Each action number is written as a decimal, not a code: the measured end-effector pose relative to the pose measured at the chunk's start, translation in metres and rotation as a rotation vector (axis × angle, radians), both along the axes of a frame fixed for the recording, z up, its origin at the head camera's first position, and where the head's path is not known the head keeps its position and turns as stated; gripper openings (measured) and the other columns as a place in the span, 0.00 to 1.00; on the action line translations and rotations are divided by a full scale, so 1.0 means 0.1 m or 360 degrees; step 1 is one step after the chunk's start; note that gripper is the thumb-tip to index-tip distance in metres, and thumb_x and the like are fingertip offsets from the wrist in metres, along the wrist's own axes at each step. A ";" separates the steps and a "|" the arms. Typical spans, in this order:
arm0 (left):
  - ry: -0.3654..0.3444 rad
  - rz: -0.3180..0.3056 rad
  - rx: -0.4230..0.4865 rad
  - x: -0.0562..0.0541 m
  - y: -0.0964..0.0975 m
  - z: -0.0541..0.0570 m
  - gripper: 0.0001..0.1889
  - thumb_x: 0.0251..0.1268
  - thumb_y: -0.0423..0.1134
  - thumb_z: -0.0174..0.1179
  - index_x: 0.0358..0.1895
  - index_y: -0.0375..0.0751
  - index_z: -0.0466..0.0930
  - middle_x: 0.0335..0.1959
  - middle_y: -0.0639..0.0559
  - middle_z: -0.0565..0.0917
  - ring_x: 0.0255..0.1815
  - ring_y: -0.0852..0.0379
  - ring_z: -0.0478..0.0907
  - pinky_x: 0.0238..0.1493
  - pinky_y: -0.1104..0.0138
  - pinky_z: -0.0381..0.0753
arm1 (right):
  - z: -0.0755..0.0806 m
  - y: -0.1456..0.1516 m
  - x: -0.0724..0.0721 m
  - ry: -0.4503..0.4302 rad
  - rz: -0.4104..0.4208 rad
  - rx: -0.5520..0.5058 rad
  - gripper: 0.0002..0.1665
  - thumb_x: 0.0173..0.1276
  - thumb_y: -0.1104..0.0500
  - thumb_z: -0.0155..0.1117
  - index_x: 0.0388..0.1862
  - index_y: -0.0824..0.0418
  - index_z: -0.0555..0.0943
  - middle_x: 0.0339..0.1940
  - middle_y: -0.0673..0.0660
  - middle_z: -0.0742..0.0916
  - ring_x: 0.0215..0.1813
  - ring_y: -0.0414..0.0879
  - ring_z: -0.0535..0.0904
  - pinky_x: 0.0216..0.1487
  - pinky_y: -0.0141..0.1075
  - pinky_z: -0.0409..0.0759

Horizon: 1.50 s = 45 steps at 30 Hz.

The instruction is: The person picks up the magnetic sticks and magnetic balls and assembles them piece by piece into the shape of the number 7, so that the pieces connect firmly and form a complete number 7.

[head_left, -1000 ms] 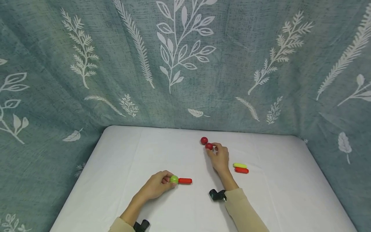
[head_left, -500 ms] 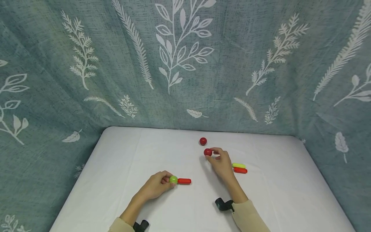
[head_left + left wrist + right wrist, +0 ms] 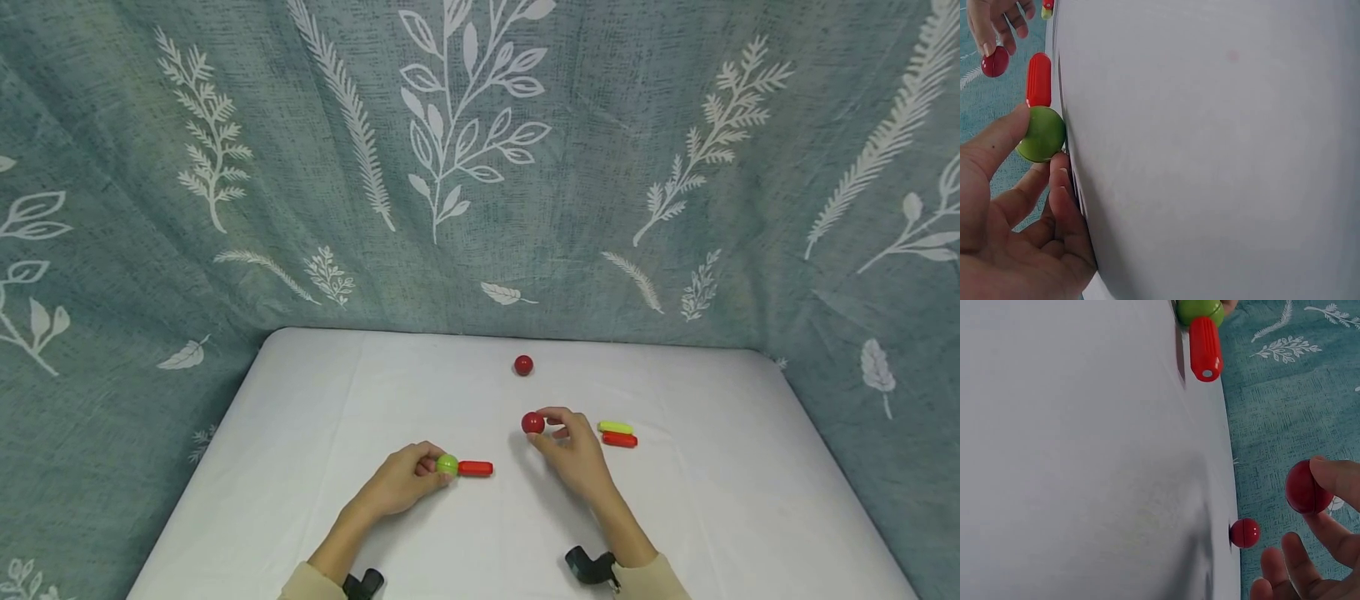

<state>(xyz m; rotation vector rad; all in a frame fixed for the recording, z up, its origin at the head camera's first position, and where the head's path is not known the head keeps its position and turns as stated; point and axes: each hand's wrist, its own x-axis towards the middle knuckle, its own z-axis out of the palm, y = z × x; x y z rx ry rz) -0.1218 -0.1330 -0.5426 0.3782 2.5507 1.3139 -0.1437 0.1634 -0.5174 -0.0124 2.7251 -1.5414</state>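
Observation:
My left hand [image 3: 405, 482] pinches a green ball [image 3: 1043, 134] between thumb and fingers, low at the table. A red ribbed rod [image 3: 1205, 350] joins the ball and points right; a small hole shows in its free end. In my right hand [image 3: 576, 454] a dark red ball [image 3: 1305, 487] is held by thumb and fingertips, above the table and to the right of the rod. The other fingers of that hand are loosely bent. A second red ball [image 3: 523, 365] lies farther back on the table.
To the right of my right hand, a yellow-green rod [image 3: 616, 427] and another red rod [image 3: 620, 440] lie side by side. The white table [image 3: 390, 383] ends at a patterned teal curtain [image 3: 465, 275]. Each wrist carries a black camera mount [image 3: 590, 567].
My right hand has drawn the red ball away from the other red ball, toward the table's front. The left hand with the green ball and rod has stayed in place.

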 end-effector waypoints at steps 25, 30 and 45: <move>-0.0024 0.0001 0.0017 0.00 -0.01 -0.02 0.16 0.66 0.46 0.67 0.50 0.40 0.81 0.35 0.55 0.77 0.36 0.57 0.72 0.36 0.67 0.74 | -0.33 -0.06 0.24 -0.0002 0.0323 0.0036 0.18 0.58 0.57 0.79 0.47 0.47 0.85 0.48 0.50 0.82 0.52 0.50 0.72 0.51 0.47 0.69; -0.0018 0.0009 0.0018 0.00 -0.01 -0.02 0.16 0.66 0.47 0.67 0.50 0.41 0.82 0.35 0.55 0.76 0.36 0.57 0.72 0.36 0.67 0.73 | -0.34 -0.08 0.24 0.0049 0.0337 0.0087 0.18 0.56 0.57 0.80 0.46 0.47 0.86 0.48 0.50 0.82 0.51 0.49 0.71 0.50 0.46 0.68; 0.0000 -0.0021 0.0017 0.00 -0.01 0.00 0.16 0.67 0.46 0.67 0.51 0.41 0.82 0.35 0.55 0.76 0.35 0.57 0.72 0.35 0.67 0.73 | -0.36 -0.13 0.26 0.0060 0.0289 0.0177 0.20 0.56 0.52 0.80 0.47 0.40 0.86 0.50 0.50 0.78 0.51 0.47 0.68 0.49 0.49 0.62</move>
